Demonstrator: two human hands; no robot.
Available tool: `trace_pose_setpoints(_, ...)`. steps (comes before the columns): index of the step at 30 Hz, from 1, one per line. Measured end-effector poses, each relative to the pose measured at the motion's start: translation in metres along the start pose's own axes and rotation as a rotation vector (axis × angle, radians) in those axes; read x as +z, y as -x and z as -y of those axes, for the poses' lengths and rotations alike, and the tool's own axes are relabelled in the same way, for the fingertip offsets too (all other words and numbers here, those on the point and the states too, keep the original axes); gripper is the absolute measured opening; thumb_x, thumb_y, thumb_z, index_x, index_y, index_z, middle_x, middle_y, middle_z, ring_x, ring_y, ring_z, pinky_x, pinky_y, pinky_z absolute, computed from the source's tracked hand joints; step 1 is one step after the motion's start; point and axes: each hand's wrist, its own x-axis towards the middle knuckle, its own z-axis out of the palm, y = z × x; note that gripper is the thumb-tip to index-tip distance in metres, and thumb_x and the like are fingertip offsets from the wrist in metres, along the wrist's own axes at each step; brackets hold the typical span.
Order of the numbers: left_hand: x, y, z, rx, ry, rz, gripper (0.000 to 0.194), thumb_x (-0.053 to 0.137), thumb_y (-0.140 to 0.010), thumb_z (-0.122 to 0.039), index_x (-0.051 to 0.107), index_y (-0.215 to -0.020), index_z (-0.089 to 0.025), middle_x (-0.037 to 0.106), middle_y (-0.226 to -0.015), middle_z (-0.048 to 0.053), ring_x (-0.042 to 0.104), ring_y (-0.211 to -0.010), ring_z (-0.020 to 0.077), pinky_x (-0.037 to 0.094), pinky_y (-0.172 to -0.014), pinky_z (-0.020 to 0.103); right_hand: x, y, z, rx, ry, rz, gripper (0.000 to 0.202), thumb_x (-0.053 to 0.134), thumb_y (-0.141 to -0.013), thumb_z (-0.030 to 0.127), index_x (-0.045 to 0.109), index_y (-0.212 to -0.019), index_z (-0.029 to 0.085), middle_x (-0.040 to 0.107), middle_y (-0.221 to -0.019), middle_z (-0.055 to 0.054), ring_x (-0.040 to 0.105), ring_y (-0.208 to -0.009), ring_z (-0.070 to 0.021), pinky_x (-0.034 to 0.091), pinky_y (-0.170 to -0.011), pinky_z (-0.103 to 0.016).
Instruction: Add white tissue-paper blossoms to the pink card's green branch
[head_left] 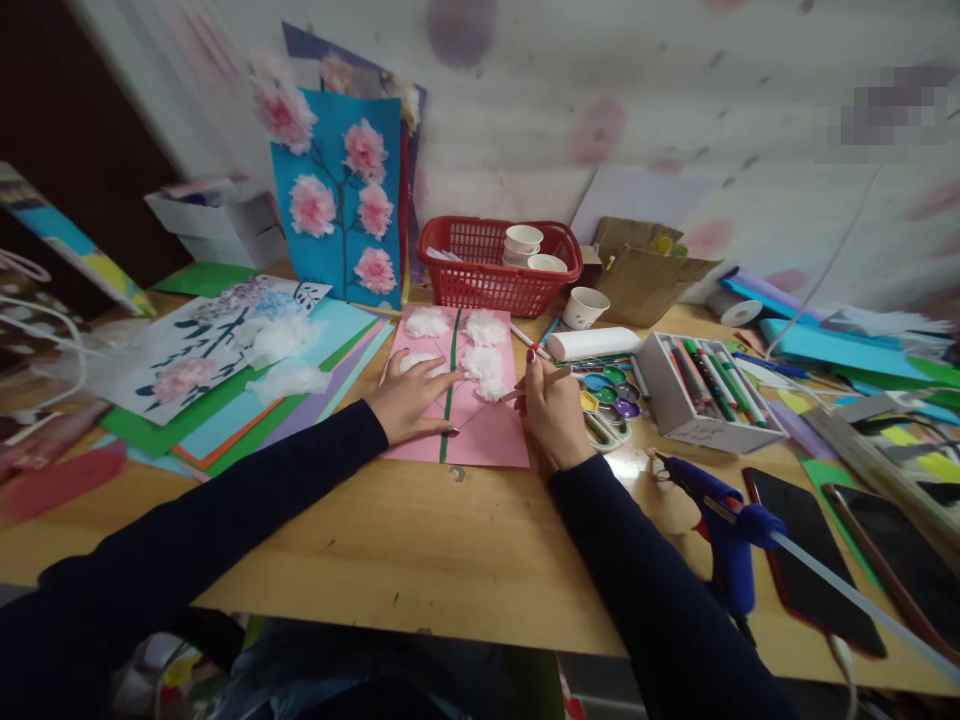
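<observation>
A sheet of pink paper point(495, 445) lies on the table with a green vertical stripe point(450, 395), thin drawn lines and several white cotton tufts point(485, 330). My left hand point(409, 402) is open, its fingers spread flat over the sheet's left half and across the stripe, partly covering one tuft. In my right hand point(551, 412), closed at the sheet's right edge, is a slim pencil point(512, 396). Its tip is at the paper, just below the lowest right tuft. The fingers hide part of the pencil's shaft.
Behind stand a red basket point(480, 290) with paper cups and a blue flower picture point(390, 130). To the right are a paint palette point(611, 390), a box of markers point(701, 430), a blue glue gun point(731, 560) and phones point(806, 545). Coloured sheets point(225, 440) lie left.
</observation>
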Motion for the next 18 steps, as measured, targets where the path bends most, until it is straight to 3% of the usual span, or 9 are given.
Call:
trace_pose_setpoints(7,-0.002,0.001,-0.001,-0.006,-0.007,-0.004,0.068,0.057,-0.08,-0.058,0.046,-0.134,-0.018,0.054,-0.132,0.02,0.041,-0.129,0.0339,0.006,-0.107,0.058,0.001,0.009,-0.008,0.215,-0.349,-0.229,0.049,0.038,-0.091,0.055,0.051,-0.059,0.02,0.053,-0.039,0.003,0.048,-0.032,-0.0105,0.037,-0.035,-0.021)
trace_pose_setpoints(15,0.0,0.003,-0.001,-0.002,0.018,-0.024,0.065,0.062,-0.079,-0.053,0.048,-0.132,-0.018,0.059,-0.127,0.018,0.04,-0.13,0.0336,0.003,-0.106,0.061,-0.005,0.004,0.0,0.373,-0.629,-0.422,0.045,0.049,-0.084,0.052,0.049,-0.053,0.019,0.047,-0.032,0.004,0.042,-0.025,-0.009,0.033,-0.028,-0.019)
trace_pose_setpoints(18,-0.008,-0.001,-0.012,-0.07,0.134,-0.095,0.046,0.066,-0.078,-0.044,0.061,-0.118,-0.02,0.065,-0.12,0.014,0.045,-0.124,0.0339,0.015,-0.104,0.06,-0.007,0.003,0.003,0.422,-0.751,-0.433,0.042,0.053,-0.08,0.05,0.047,-0.052,0.019,0.046,-0.031,0.005,0.041,-0.025,-0.0087,0.03,-0.026,-0.018)
